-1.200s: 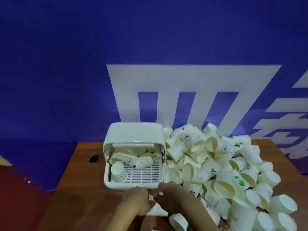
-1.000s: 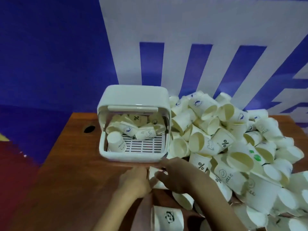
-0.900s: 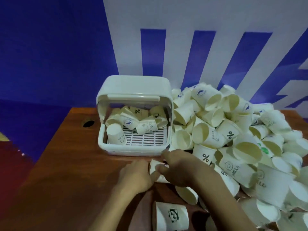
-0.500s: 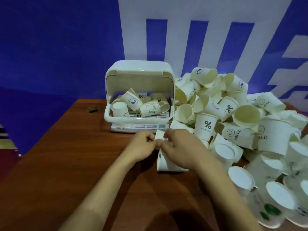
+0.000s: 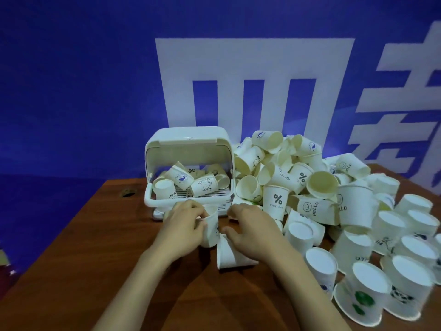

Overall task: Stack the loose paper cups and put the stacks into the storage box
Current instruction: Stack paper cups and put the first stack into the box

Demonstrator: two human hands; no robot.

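A white storage box (image 5: 152, 199) with its lid swung up stands at the back of the wooden table (image 5: 78, 278), with several loose paper cups lying inside. Right of it rises a big heap of white paper cups (image 5: 298, 177). Just in front of the box, my left hand (image 5: 181, 229) grips a paper cup (image 5: 211, 226) held upright. My right hand (image 5: 250, 231) rests with curled fingers on another cup (image 5: 226, 255) lying on its side on the table.
Several cups (image 5: 372, 290) stand upside down at the front right of the table. A dark cable hole (image 5: 128, 193) sits left of the box. A blue wall with large white signs rises behind the table.
The view rose and then dropped closer to the table. My hands held one cup together before; now they have parted, the left lifting a cup upright and the right lying on another.
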